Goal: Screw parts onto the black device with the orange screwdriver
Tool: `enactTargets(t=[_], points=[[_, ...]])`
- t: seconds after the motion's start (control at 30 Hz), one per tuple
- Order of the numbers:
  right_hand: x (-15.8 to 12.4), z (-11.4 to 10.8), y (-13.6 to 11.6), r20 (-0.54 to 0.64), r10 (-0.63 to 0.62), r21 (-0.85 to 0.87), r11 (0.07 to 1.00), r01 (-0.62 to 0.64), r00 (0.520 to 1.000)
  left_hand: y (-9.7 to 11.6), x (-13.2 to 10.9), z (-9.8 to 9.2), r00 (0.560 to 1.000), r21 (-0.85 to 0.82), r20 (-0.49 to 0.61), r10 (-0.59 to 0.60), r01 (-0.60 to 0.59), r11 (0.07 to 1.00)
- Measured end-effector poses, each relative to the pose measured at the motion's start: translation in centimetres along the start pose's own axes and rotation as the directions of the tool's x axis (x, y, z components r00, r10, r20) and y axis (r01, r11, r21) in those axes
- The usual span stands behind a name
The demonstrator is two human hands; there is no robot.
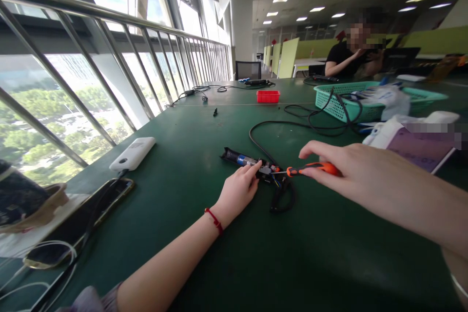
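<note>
On the green table lies a black power tool [239, 158] with its inside showing: a blue part, a grey part and thin coloured wires near its right end. My left hand [239, 190] presses on it, fingers closed around its middle and the index finger on top. An orange and black screwdriver [316, 169] is held in my right hand [351, 168], its handle in the palm and its thin shaft pointing left. The shaft's tip touches or nearly touches the tool's right end. A black curved handle piece [283, 198] lies just below, and a black cable runs off behind.
Green table [204, 131] with a white power bank [133, 154] and a phone [106, 200] on the left. Farther back stand a red box [268, 97] and a green basket [334, 106] with bags. A purple-white box [413, 144] is at right. A person [351, 56] sits across.
</note>
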State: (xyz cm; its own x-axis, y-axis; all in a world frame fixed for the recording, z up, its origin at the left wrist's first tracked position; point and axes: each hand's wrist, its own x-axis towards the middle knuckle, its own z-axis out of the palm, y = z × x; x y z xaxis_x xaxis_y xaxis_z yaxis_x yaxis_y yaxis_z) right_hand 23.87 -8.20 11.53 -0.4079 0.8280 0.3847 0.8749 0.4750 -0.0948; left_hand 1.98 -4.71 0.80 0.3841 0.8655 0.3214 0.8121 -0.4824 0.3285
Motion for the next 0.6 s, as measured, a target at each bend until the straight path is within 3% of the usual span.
enactTargets(t=[0.13,0.23,0.4,0.6], points=[[0.0,-0.5,-0.8,-0.073,-0.025,-0.064,0.998,0.021,0.997,-0.1,0.0,0.1,1.000,0.011,-0.007,0.012,-0.012,1.000],[0.3,-1.0,-1.8,0.043,0.101,-0.138,0.986,-0.094,0.994,-0.1,-0.1,0.1,1.000,0.017,-0.016,0.022,-0.022,1.000],[0.6,-1.3,-2.3,0.198,0.261,-0.245,0.947,-0.210,0.945,-0.1,-0.1,0.1,1.000,0.024,-0.013,0.020,-0.020,1.000],[0.0,-0.9,-1.3,0.083,0.127,-0.166,0.980,-0.112,0.988,-0.1,0.0,0.1,1.000,0.029,-0.009,0.027,-0.027,0.999]])
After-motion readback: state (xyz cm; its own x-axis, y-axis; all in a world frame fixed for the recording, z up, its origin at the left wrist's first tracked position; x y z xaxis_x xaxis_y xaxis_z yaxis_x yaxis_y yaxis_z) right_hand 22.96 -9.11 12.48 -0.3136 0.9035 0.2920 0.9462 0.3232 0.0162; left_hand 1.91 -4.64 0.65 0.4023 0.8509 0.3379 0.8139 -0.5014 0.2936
